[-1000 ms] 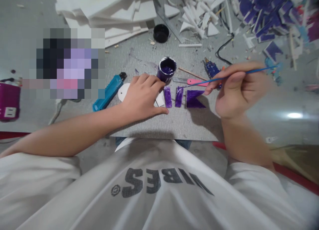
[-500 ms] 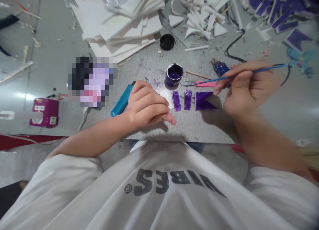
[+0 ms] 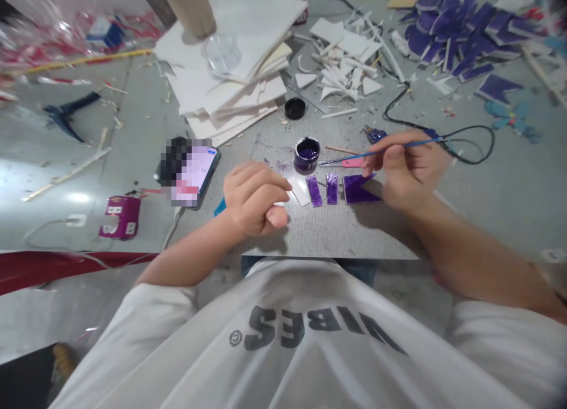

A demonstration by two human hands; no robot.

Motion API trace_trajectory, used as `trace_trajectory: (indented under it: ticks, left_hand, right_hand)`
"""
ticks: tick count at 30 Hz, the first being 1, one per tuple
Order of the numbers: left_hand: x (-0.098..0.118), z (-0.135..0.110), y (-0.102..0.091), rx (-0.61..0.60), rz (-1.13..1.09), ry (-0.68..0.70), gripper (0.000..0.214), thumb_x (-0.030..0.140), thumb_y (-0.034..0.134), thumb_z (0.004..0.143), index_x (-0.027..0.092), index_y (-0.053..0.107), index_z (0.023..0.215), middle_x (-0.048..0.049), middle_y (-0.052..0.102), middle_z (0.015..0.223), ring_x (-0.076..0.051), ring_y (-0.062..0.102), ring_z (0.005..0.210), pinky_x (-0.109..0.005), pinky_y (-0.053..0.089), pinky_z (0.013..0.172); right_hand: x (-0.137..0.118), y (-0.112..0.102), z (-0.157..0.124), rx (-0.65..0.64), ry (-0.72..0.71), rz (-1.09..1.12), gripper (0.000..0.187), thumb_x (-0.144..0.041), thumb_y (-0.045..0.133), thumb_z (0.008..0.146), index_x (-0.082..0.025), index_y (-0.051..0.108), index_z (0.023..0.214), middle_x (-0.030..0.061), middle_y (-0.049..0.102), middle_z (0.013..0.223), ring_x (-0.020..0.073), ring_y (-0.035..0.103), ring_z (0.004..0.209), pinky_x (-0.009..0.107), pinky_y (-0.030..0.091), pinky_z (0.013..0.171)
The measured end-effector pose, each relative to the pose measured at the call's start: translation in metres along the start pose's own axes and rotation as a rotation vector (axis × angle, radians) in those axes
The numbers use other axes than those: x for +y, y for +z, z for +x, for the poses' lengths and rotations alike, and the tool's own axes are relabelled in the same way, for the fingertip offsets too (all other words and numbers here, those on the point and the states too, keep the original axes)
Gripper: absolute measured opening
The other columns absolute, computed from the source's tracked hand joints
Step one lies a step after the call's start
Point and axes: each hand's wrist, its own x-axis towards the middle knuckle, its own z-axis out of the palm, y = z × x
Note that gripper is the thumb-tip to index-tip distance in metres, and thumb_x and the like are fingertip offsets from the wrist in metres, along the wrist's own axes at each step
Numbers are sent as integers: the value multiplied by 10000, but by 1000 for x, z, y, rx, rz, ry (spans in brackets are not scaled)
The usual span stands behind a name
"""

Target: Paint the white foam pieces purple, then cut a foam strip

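My right hand [image 3: 411, 170] is closed around a thin blue paintbrush [image 3: 398, 146]. Its tip points left, just beside a small open jar of purple paint [image 3: 307, 155]. Below the jar lie two narrow purple-painted strips [image 3: 314, 190] and a purple piece with a notched end [image 3: 357, 189], partly under my right hand's shadow. My left hand [image 3: 257, 199] has its fingers curled, with a small white piece [image 3: 279, 204] pinched at the thumb. A white flat piece [image 3: 300, 192] lies by its fingertips. A teal tool [image 3: 220, 207] is mostly hidden behind this hand.
Stacked white sheets [image 3: 239, 96], white offcuts [image 3: 345, 66] and a heap of purple pieces [image 3: 456, 31] lie at the back. The black lid [image 3: 295, 108], a pink-handled knife [image 3: 353, 162] and a glue gun [image 3: 375, 135] are near the jar. Left are a phone [image 3: 201, 176] and magenta box [image 3: 119, 216].
The view has tilted up, showing more of the table's far side. My left hand's thumb has drawn in, and a white piece now shows there. The brush tip stays beside the jar.
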Motion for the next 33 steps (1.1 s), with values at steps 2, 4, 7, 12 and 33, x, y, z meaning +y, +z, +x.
trace_trajectory:
  ticks: [2, 4, 7, 12, 33]
  left_hand:
    - [17, 14, -16, 31, 50, 98, 724, 722, 229, 1195, 270, 681, 856, -71, 775, 809, -239, 686, 688, -425, 505, 644]
    - [38, 21, -29, -130, 162, 94, 526, 548, 418, 1214, 230, 721, 925, -85, 806, 890, -242, 702, 744, -418, 503, 658]
    - [63, 12, -34, -520, 207, 179, 511, 586, 537, 1173, 182, 764, 959, -113, 809, 957, -269, 715, 794, -433, 521, 669]
    - [66, -19, -12, -776, 270, 265, 715, 754, 760, 1020, 82, 801, 1260, -174, 819, 1129, -314, 740, 940, -437, 582, 783]
    - [44, -54, 4, -723, 232, 103, 1003, 873, 547, 1066, 54, 619, 1641, -246, 725, 1557, -426, 643, 1417, -620, 407, 1269]
  right_hand:
    - [2, 0, -1, 1, 5, 32, 326, -528, 754, 1085, -259, 835, 920, -6, 737, 656, 126, 652, 457, 262, 502, 433]
    - [3, 0, -3, -25, 39, 11, 383, -556, 736, 1093, -241, 825, 894, -3, 749, 678, 127, 672, 477, 263, 530, 461]
    - [4, -1, -5, -65, 67, -40, 446, -629, 708, 1093, -232, 828, 927, -10, 740, 654, 127, 675, 477, 254, 539, 470]
    - [6, -3, -9, -70, 51, -82, 401, -581, 710, 1098, -232, 840, 951, -6, 746, 651, 121, 680, 488, 232, 549, 487]
    - [-12, 31, 28, 7, -63, -98, 341, -519, 748, 1097, -218, 852, 974, 5, 776, 727, 102, 694, 514, 206, 528, 461]
